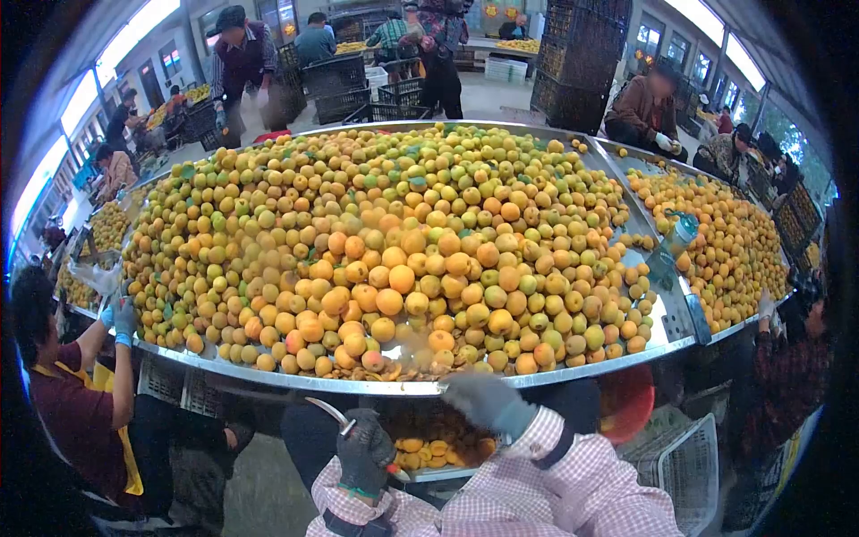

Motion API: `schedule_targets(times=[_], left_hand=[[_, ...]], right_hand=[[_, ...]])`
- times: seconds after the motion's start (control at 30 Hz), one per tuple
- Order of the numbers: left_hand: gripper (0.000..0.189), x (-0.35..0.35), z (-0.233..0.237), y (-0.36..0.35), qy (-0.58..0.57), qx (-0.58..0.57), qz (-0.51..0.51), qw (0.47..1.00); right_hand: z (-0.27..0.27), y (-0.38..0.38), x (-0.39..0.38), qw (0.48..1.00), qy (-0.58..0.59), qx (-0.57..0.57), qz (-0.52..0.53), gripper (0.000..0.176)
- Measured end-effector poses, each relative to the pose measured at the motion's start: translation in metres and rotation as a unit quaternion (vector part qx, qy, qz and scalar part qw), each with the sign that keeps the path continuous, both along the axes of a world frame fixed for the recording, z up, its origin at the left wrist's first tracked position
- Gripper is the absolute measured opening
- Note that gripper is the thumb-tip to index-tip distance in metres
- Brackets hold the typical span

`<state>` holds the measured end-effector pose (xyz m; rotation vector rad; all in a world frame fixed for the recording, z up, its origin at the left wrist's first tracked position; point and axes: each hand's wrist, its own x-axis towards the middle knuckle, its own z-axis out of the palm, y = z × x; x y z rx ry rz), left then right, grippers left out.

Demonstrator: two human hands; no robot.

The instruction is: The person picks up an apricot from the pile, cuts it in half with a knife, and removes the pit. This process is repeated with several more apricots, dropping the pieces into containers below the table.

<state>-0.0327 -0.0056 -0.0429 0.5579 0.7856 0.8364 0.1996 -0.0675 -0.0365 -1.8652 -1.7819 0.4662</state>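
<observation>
My left hand, in a dark glove, is wrapped round a small curved knife whose blade points up and to the left. A bit of orange shows at the lower end of the fist. My right hand, in a grey glove, is at the table's front rim, its fingers smeared by motion. A big heap of yellow-orange apricots covers the metal table before me. Scraps of cut apricot lie along the near edge. Below the rim, between my arms, halved apricots fill a container.
A green-capped bottle stands on the metal divider at right, near a long dark-handled tool. A red basin and a white crate sit low on my right. A person works at left; others sit around, with black crates stacked behind.
</observation>
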Motion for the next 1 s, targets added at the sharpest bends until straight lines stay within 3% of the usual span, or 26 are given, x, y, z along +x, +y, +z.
schedule_targets(times=[0.1, 0.13, 0.2, 0.3, 0.33, 0.37, 0.4, 0.43, 0.5, 0.53, 0.57, 0.63, 0.67, 0.7, 0.77, 0.8, 0.83, 0.87, 0.9, 0.93, 0.97, 1.0], left_hand=[[0.009, 0.000, -0.001, -0.008, 0.028, 0.020, -0.018, 0.999], [0.012, -0.001, -0.001, -0.009, -0.012, -0.016, -0.029, 0.999], [0.012, 0.001, 0.003, -0.013, 0.025, -0.026, -0.029, 0.999], [0.015, 0.007, 0.011, -0.016, 0.084, -0.050, -0.013, 0.995], [0.014, 0.006, 0.008, -0.015, 0.098, -0.041, -0.021, 0.994], [0.012, 0.007, 0.005, -0.013, 0.111, -0.032, -0.029, 0.993], [0.012, 0.007, 0.003, -0.012, 0.113, -0.038, -0.030, 0.992], [0.011, 0.010, 0.002, -0.007, 0.150, 0.011, -0.056, 0.987], [0.010, 0.017, 0.002, -0.003, 0.188, 0.060, -0.080, 0.977], [0.010, 0.024, 0.002, -0.003, 0.284, 0.259, -0.085, 0.919], [0.011, 0.031, 0.004, -0.003, 0.366, 0.443, -0.087, 0.813], [0.015, 0.041, 0.033, -0.011, 0.509, 0.472, -0.228, 0.683], [0.038, 0.039, 0.023, -0.012, 0.512, 0.503, -0.288, 0.634], [0.038, 0.038, 0.019, -0.015, 0.517, 0.496, -0.294, 0.633], [0.043, 0.037, 0.017, -0.019, 0.447, 0.539, -0.362, 0.615], [0.043, 0.038, 0.041, -0.019, 0.448, 0.482, -0.444, 0.609], [0.043, 0.034, 0.038, -0.023, 0.449, 0.469, -0.455, 0.609], [0.037, 0.031, 0.032, -0.025, 0.298, 0.328, -0.512, 0.736], [0.032, 0.025, 0.026, -0.028, 0.130, 0.166, -0.534, 0.819], [0.035, 0.015, 0.021, -0.029, 0.066, -0.023, -0.555, 0.829], [0.035, 0.011, 0.022, -0.030, 0.068, -0.031, -0.555, 0.829], [0.036, 0.010, 0.025, -0.028, 0.113, 0.045, -0.562, 0.818]], right_hand=[[0.046, 0.052, 0.040, 0.965, -0.203, 0.049, -0.160, 0.032], [0.033, 0.063, 0.051, 0.963, -0.206, 0.055, -0.162, 0.032], [0.010, 0.082, 0.068, 0.932, -0.308, -0.059, -0.180, 0.030], [0.007, 0.077, 0.065, 0.924, -0.349, -0.038, -0.151, 0.017], [0.042, 0.060, 0.054, 0.964, -0.217, -0.042, -0.149, 0.023], [0.051, 0.050, 0.049, 0.964, -0.217, -0.044, -0.150, 0.023], [0.053, 0.037, 0.045, 0.959, 0.219, -0.068, -0.169, 0.028], [0.049, 0.025, 0.042, 0.771, 0.612, -0.077, -0.160, 0.033], [0.017, -0.012, 0.024, 0.795, 0.606, -0.007, -0.003, 0.040], [0.022, -0.023, 0.012, 0.645, 0.762, -0.057, -0.005, 0.043], [0.033, -0.034, -0.003, 0.462, 0.881, -0.105, -0.008, 0.046], [0.038, -0.045, -0.038, 0.603, 0.785, -0.116, -0.089, 0.047], [0.025, -0.047, -0.047, 0.686, 0.710, -0.123, -0.100, 0.043], [0.020, -0.049, -0.049, 0.679, 0.715, -0.129, -0.102, 0.043], [0.018, -0.052, -0.048, 0.780, 0.586, -0.157, -0.156, 0.032], [0.026, -0.054, -0.043, 0.863, 0.474, -0.112, -0.133, 0.025], [0.031, -0.054, -0.037, 0.867, 0.466, -0.135, -0.116, 0.024], [0.031, -0.057, -0.028, 0.835, 0.518, -0.167, -0.081, 0.028], [0.028, -0.061, -0.023, 0.798, 0.567, -0.197, -0.047, 0.032], [0.028, -0.064, -0.022, 0.794, 0.572, -0.203, -0.049, 0.032], [0.029, -0.067, -0.023, 0.822, 0.552, -0.141, -0.022, 0.039], [0.028, -0.070, -0.024, 0.846, 0.527, -0.077, 0.005, 0.047]])
